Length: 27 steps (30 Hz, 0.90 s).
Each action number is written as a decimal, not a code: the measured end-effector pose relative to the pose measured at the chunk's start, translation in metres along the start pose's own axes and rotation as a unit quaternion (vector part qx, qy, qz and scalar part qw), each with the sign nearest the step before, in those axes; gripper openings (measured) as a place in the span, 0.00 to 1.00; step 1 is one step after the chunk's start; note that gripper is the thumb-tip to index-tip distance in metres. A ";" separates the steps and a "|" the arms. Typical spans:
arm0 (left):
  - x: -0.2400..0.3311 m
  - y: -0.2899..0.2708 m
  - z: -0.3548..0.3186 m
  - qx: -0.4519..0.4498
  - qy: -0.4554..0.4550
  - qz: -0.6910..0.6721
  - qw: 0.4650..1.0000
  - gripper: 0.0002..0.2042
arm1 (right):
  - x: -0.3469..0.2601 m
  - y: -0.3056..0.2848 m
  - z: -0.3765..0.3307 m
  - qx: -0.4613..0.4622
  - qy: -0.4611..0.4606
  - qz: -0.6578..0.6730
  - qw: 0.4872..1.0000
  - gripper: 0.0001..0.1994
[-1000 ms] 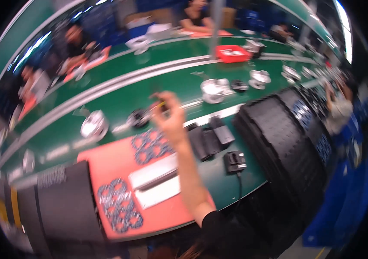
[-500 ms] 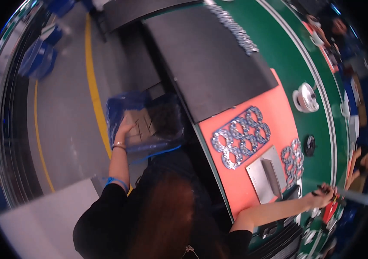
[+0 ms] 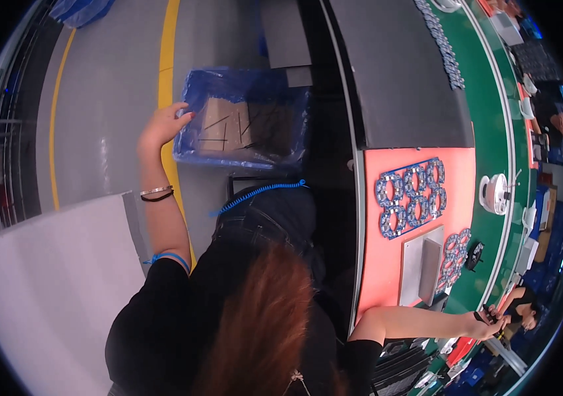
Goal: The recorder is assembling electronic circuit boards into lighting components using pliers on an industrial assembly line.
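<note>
My left hand [image 3: 163, 125] is beside the left rim of a blue plastic-lined bin [image 3: 192, 150], fingers and thumb apart, with nothing seen between them. Inside the bin, thin dark strips [image 3: 215, 140] lie across a brown cardboard sheet [image 3: 234, 112]. Far to the right, my right hand [image 3: 489, 326] is stretched out over the green bench, its fingers closed round a small dark object [image 3: 488, 314] whose kind I cannot make out. Nearer than that hand's reach, a panel of ring-shaped circuit boards [image 3: 415, 199] lies on a pink mat [image 3: 379, 274].
A metal plate with an upright handle [image 3: 413, 270] sits on the mat, beside a second ring-board panel [image 3: 454, 259]. A black roll [image 3: 474, 255] and a white reel [image 3: 495, 194] stand on the green bench top. Beyond the mat is a dark grey board [image 3: 407, 86]. Another person [image 3: 526, 303] is at far right.
The view has turned, shifting the bench and bin. My left hand has drawn back from over the bin to outside its left rim. My right hand stays stretched out, closed on the dark object.
</note>
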<state>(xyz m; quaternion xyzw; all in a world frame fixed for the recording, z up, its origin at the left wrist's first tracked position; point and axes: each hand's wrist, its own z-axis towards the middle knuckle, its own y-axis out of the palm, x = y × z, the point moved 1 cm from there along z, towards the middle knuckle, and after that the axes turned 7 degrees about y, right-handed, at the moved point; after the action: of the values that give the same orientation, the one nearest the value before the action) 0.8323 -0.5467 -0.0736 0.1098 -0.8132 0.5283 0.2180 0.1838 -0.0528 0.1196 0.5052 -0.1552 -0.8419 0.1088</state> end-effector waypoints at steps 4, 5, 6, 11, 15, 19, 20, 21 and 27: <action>0.051 -0.040 -0.030 0.009 0.050 -0.074 0.996 0.26 | -0.004 0.008 -0.007 0.004 -0.036 -0.020 0.999 0.08; 0.069 -0.049 -0.033 0.087 0.081 -0.032 0.992 0.25 | -0.004 0.008 -0.007 -0.004 -0.031 -0.018 0.999 0.09; 0.087 -0.056 -0.040 0.163 0.108 0.011 0.981 0.24 | -0.005 0.009 -0.006 -0.016 -0.024 -0.016 0.999 0.09; 0.185 -0.042 -0.048 0.195 0.322 -0.058 0.925 0.19 | 0.001 0.002 -0.008 -0.005 -0.019 -0.053 0.998 0.12; 0.203 -0.030 -0.044 0.141 0.448 -0.068 0.880 0.18 | 0.003 0.004 -0.006 -0.030 -0.026 -0.104 0.994 0.10; 0.209 -0.024 -0.031 0.130 0.404 -0.045 0.904 0.17 | 0.005 -0.009 0.003 0.009 -0.014 -0.073 0.997 0.11; 0.214 -0.020 -0.028 0.132 0.406 -0.047 0.903 0.16 | 0.008 -0.027 0.021 0.016 -0.019 -0.078 0.997 0.11; 0.227 -0.012 -0.024 0.129 0.419 -0.054 0.897 0.16 | 0.005 -0.056 0.044 0.016 0.021 -0.050 0.998 0.11; 0.289 0.008 -0.041 0.130 0.387 -0.135 0.903 0.11 | 0.014 -0.049 -0.006 0.016 0.057 -0.072 0.996 0.09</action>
<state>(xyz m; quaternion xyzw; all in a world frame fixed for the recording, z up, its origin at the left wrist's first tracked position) 0.5845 -0.4911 0.0701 0.0323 -0.5662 0.5959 0.5687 0.1807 -0.0130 0.0873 0.5639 -0.1260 -0.8148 0.0485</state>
